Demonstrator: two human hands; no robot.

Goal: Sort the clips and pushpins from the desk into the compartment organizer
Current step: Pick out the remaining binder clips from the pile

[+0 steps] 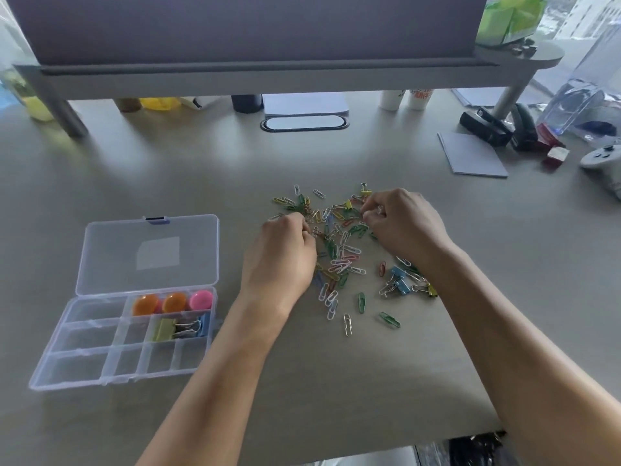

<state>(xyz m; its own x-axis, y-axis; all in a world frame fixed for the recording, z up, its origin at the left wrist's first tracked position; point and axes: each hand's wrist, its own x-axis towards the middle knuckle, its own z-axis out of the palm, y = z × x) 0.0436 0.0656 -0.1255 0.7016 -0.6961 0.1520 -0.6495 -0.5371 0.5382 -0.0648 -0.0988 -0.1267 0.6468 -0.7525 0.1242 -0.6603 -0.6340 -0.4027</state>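
Note:
A scatter of coloured paper clips (339, 257) and small binder clips (400, 279) lies on the desk's middle. My left hand (284, 253) is over the pile's left side, fingers curled and pinching at clips near its fingertips. My right hand (400, 223) is curled at the pile's upper right and holds clear, shiny small pieces between its fingertips. The clear compartment organizer (84, 361) stands open at the left, with round orange and pink pushpins (173, 302) in one top compartment and yellow and blue binder clips (181, 327) in a middle one.
A monitor riser (268, 79) spans the back of the desk. A grey notepad (470, 154), black stapler-like tools (487, 126), small red boxes (556, 156) and a white controller (605, 163) sit at the back right. The desk's front edge runs below my forearms.

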